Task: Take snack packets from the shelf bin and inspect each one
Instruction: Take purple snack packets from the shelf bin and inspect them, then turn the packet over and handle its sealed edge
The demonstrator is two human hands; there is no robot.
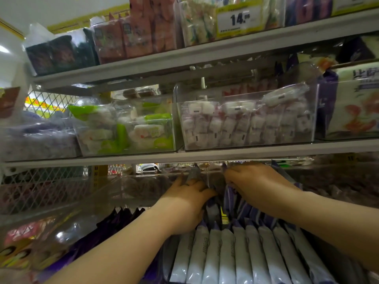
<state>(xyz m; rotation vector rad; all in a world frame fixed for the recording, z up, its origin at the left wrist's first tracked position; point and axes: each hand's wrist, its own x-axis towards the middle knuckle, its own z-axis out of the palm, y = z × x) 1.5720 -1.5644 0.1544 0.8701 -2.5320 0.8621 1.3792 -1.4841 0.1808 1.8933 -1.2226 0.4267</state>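
Both hands reach deep into a clear shelf bin (143,193) under the lower shelf edge. Its front part holds a row of several upright white and purple snack packets (242,255). My left hand (184,201) lies among the packets at the back with its fingers curled down over a dark purple packet (213,212). My right hand (256,183) is just to the right of it, fingers bent down into the packets behind; their tips are hidden. A grey packet top (193,173) sticks up between the two hands.
A shelf board (205,155) runs just above the hands. On it stand clear bins of green-white sweets (133,130) and pink-white sweets (246,124). Dark purple packets (114,220) and colourful packs (24,242) lie at the left. A price tag (239,19) hangs higher up.
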